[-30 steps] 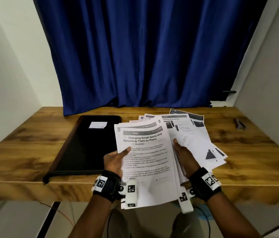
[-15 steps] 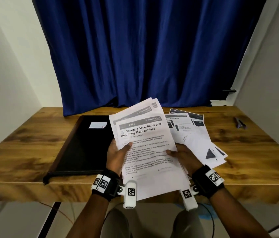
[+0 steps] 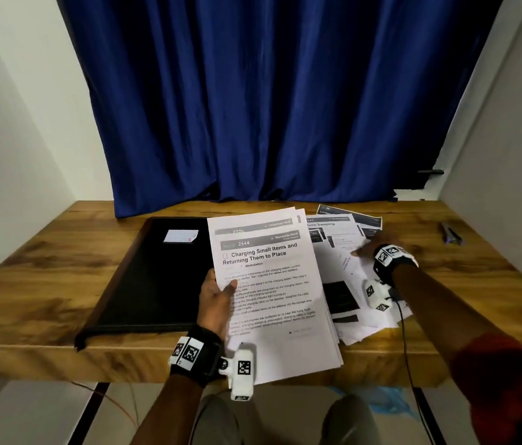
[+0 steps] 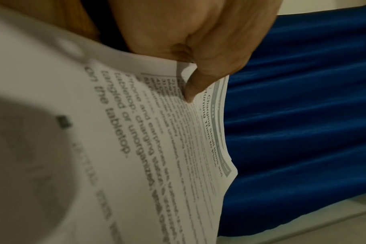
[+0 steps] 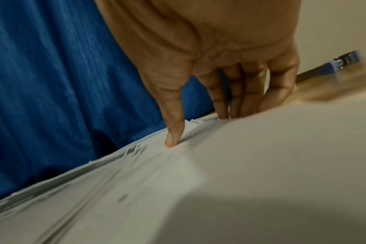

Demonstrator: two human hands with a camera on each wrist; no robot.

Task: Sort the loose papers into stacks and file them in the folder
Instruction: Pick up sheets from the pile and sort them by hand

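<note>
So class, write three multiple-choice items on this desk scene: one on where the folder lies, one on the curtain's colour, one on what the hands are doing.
1. Where does the black folder lie against the held stack of papers?
A. On its left
B. On its right
C. On top of it

2. What colour is the curtain?
A. Red
B. Blue
C. Green

3. What is the left hand doing?
A. Resting flat on the folder
B. Hanging idle
C. Gripping the stack

Key: 1 A, the folder lies closed on the table left of the stack. 2 B, deep blue folds hang behind the table. 3 C, its thumb clamps the top sheet, while the right hand touches the loose papers on the table.
</note>
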